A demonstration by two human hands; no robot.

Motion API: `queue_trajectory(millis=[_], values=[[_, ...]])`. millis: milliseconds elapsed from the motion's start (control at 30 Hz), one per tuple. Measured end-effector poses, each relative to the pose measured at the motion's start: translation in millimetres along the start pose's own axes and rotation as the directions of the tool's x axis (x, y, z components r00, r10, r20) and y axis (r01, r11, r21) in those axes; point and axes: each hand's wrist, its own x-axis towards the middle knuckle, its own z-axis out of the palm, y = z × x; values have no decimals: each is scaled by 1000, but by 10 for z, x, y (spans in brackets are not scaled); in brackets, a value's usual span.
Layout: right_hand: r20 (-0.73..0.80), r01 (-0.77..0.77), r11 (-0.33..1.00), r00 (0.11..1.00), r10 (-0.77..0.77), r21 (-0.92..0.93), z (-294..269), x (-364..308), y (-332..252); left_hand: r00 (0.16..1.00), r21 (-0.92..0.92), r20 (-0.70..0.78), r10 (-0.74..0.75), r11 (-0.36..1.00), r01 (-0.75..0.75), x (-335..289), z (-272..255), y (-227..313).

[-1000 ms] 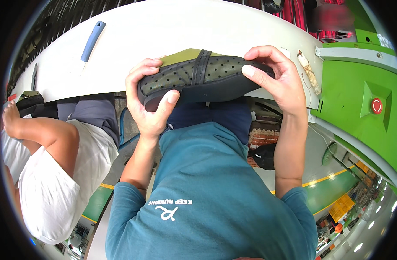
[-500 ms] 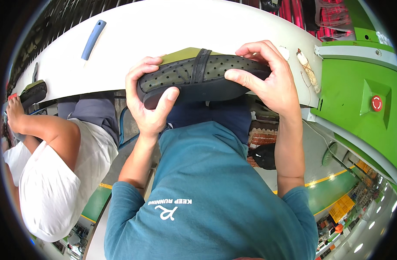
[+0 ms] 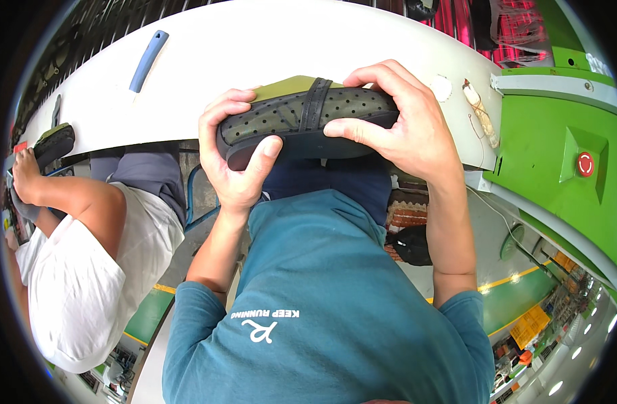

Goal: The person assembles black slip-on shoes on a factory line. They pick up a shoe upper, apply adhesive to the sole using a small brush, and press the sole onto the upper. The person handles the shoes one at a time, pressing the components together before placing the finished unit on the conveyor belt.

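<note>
Both of my hands hold a dark shoe [image 3: 275, 120] sideways over the near edge of the white table. Its upper is dotted with small holes, a black strap crosses it, and the thick sole [image 3: 302, 145] is black. An olive-green shoe last [image 3: 291, 87] sticks out of its far side. My left hand [image 3: 228, 151] is closed round the left end, thumb against the sole and fingers on the far side. My right hand [image 3: 416, 121] grips the right end, its thumb pressing just above the sole edge. Its fingertips are partly hidden behind the shoe.
On the white table [image 3: 254, 40] lie a blue-handled tool [image 3: 149, 62] and, at right, a string-wrapped stick [image 3: 480, 111]. A green machine [image 3: 544, 128] with a red button [image 3: 585, 163] stands at right. At left a person in white [image 3: 86, 283] holds another shoe [image 3: 56, 145].
My right hand has slid left along the shoe, its thumb now closer to the strap. The shoe has shifted and turned slightly. My left hand keeps its hold.
</note>
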Motion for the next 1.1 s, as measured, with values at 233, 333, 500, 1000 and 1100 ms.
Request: queue_trajectory(millis=[233,333,500,1000,1100], values=[[16,91,994,996,-90,-52,35,25,-47,999,21,-23,-43,999,44,-37,-2,21],[46,50,997,998,-48,-50,-45,69,-70,998,7,-29,-58,998,59,18,29,66],[33,-6,1000,999,5,18,-70,155,81,993,160,-102,-62,984,78,243,159,86],[-131,-330,896,916,380,297,272,-72,48,898,-178,209,-387,888,424,110,477,332],[-430,-68,998,901,62,1,253,-46,127,905,-24,280,-321,940,341,205,288,269]])
